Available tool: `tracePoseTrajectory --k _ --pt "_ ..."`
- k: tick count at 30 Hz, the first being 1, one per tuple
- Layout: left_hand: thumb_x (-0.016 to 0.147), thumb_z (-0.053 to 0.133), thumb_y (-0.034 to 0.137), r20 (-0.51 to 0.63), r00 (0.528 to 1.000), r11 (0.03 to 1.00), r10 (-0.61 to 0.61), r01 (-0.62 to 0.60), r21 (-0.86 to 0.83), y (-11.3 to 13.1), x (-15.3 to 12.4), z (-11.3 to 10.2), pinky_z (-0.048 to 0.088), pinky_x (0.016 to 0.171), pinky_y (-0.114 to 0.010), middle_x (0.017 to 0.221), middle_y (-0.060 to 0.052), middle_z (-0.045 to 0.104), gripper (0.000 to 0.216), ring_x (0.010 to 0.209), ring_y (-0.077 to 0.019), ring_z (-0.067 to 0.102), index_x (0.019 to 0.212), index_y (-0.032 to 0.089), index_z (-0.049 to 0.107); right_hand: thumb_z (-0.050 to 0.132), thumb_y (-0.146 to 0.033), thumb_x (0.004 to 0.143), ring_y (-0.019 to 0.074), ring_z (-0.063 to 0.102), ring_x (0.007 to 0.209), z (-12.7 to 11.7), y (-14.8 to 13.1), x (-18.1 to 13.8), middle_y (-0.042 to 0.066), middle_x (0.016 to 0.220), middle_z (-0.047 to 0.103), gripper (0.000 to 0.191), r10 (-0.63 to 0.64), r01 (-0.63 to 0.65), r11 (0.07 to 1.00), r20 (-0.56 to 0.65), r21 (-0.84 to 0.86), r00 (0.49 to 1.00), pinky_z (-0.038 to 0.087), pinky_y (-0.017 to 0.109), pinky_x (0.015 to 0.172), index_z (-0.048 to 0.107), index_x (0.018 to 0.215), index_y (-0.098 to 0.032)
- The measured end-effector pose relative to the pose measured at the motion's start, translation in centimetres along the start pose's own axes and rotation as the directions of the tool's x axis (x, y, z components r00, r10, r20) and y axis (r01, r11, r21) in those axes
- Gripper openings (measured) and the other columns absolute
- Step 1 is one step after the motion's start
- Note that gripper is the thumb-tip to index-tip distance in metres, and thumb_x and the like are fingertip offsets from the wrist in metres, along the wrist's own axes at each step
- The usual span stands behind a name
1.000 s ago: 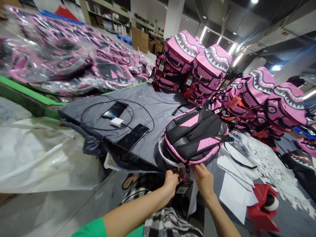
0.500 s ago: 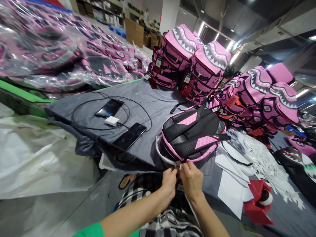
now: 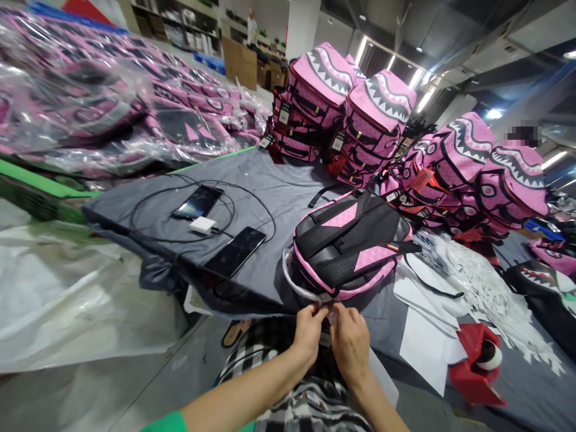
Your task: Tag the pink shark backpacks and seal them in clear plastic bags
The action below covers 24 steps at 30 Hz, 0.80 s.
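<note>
A pink and black backpack (image 3: 348,246) lies back-side up on the grey-covered table (image 3: 270,186), its near end over the table edge. My left hand (image 3: 308,332) and my right hand (image 3: 350,341) sit close together just below that end, fingers pinched on a small tag or thin plastic piece that I cannot make out. A clear plastic rim (image 3: 294,283) curls around the backpack's near-left end.
Two phones (image 3: 235,251) with a white charger (image 3: 202,225) and cables lie left of the backpack. Upright pink shark-mouth backpacks (image 3: 373,126) line the far side. Bagged backpacks (image 3: 112,108) pile at left. White papers (image 3: 427,324) and a red tape dispenser (image 3: 477,363) lie at right.
My hands have come together from slightly apart and now pinch at the same spot under the backpack's near end. The view shifted a little.
</note>
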State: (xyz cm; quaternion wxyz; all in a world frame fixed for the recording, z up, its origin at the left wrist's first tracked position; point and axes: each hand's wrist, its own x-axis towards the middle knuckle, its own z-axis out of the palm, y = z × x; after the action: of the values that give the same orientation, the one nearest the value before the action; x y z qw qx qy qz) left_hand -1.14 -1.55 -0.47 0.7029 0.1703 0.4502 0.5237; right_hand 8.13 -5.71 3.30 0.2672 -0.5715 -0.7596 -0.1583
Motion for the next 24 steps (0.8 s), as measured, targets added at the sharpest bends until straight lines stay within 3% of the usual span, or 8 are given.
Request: tracePoseTrajectory --k 5,8,12,17,21,24 --pt "0.046 0.074 0.031 -0.069 0.996 0.998 0.050 -0.048 0.035 -0.5 1.1 0.3 0.047 0.066 -0.030 0.070 -0.006 0.072 0.026 0.065 -0.0178 0.059 0.065 0.013 0.073 0.052 -0.024 0.100 0.0215 0.059 0.088 1.0 0.6 0.0 0.008 0.097 0.068 0.016 0.075 -0.070 0.997 -0.151 0.043 0.986 0.044 0.033 0.075 0.058 0.113 -0.018" --pt "0.044 0.074 0.031 -0.091 0.993 0.995 0.080 -0.075 0.062 -0.4 1.2 0.2 0.047 0.066 -0.029 0.070 -0.005 0.072 0.028 0.065 -0.0177 0.060 0.066 0.014 0.073 0.049 -0.023 0.100 0.0219 0.056 0.080 2.5 1.0 0.1 0.007 0.086 0.064 0.011 0.122 -0.132 0.990 -0.171 -0.051 0.978 0.040 0.034 0.072 0.058 0.101 -0.017" --pt "0.045 0.076 0.035 -0.074 0.992 0.985 0.106 -0.094 0.142 0.5 0.6 -0.4 0.046 0.062 -0.029 0.060 -0.004 0.067 0.025 0.060 -0.0169 0.057 0.058 0.014 0.070 0.051 -0.013 0.094 0.0210 0.049 0.073 3.6 1.2 0.3 0.002 0.076 0.057 0.015 0.090 -0.109 0.981 -0.122 -0.160 0.988 0.034 0.033 0.069 0.055 0.083 -0.021" --pt "0.048 0.074 0.036 -0.012 0.991 0.968 0.132 -0.126 0.219 2.1 -0.1 -0.1 0.046 0.066 -0.029 0.063 -0.004 0.070 0.023 0.063 -0.0175 0.059 0.058 0.015 0.073 0.055 -0.005 0.087 0.0218 0.046 0.075 2.6 0.7 0.7 0.003 0.077 0.055 0.019 -0.023 0.014 0.970 -0.035 -0.241 0.999 0.030 0.034 0.069 0.054 0.079 -0.023" --pt "0.052 0.071 0.038 0.033 0.992 0.960 0.122 -0.126 0.250 2.9 -0.6 0.8 0.043 0.060 -0.027 0.058 -0.003 0.067 0.023 0.059 -0.0162 0.056 0.053 0.015 0.071 0.064 -0.022 0.080 0.0251 0.047 0.082 1.2 0.1 0.7 0.007 0.088 0.058 0.012 -0.016 0.038 0.981 0.117 -0.193 0.993 0.032 0.036 0.072 0.056 0.089 -0.021" --pt "0.053 0.073 0.039 0.069 0.992 0.963 0.103 -0.117 0.244 3.4 -1.6 0.6 0.045 0.059 -0.027 0.059 -0.003 0.068 0.024 0.060 -0.0178 0.060 0.057 0.015 0.073 0.061 -0.027 0.085 0.0248 0.047 0.080 1.1 0.2 0.7 0.006 0.085 0.058 0.008 0.016 -0.005 0.986 0.066 -0.166 0.998 0.032 0.036 0.070 0.056 0.086 -0.021"
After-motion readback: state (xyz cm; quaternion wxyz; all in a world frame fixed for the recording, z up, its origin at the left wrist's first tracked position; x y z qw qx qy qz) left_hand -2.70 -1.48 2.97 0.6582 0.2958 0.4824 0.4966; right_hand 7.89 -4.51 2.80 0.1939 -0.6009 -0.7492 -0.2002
